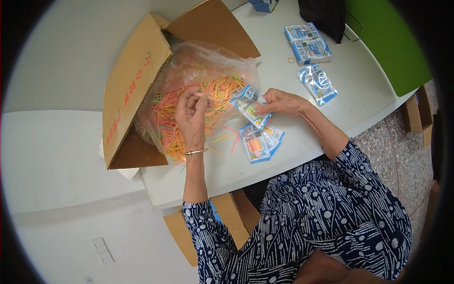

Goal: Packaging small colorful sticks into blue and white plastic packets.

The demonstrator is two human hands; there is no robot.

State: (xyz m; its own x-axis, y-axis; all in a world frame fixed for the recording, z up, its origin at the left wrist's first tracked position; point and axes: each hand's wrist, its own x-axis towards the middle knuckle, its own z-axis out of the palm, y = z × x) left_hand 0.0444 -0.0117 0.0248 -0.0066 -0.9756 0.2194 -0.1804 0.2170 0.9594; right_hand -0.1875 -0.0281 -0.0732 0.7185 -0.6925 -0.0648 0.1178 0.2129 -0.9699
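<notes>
My left hand (191, 118) is over the pile of thin coloured sticks (172, 135), fingers closed in a pinch on a few pale orange sticks (208, 97). The pile is pink, orange, yellow and green and lies in a clear plastic bag (189, 61) inside an open cardboard box (135, 90). In my right hand (283, 102) is a clear packet (247, 105) with blue and white printing and greenish-yellow sticks inside, gripped by its right side. Just below it, overlapping packets (255, 143) of the same kind lie on the table, with orange sticks showing in the top one.
Loose sticks (235, 142) lie between the box and the packets. Stacked packets (309, 45) and a single packet (318, 84) rest further right on the white table (350, 94). A rubber band (291, 60), a black bag (324, 16) and a green panel (392, 47) are beyond.
</notes>
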